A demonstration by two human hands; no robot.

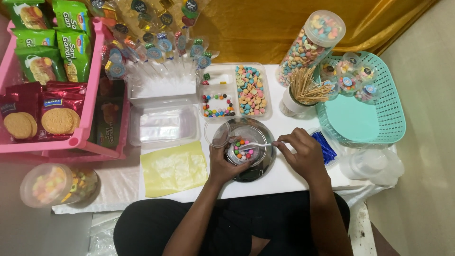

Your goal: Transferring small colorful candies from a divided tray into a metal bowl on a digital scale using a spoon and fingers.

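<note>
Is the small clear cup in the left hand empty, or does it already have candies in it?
Partly filled: colourful round candies show inside the small clear cup, held by the left hand over the metal plate.

Multicoloured candies (243, 148) in clear cup (241, 152), white spoon (253, 145); teal basket (391, 110) at right edge, pink rack (95, 71) left, yellow sheet (173, 168).

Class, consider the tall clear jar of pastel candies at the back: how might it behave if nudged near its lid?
The tall jar is narrow for its height, so it probably tips easily. Filled nearly to the lid with candies, it is likely heavy. Its round, smooth sides suggest it would roll toward the teal basket if toppled.
</note>
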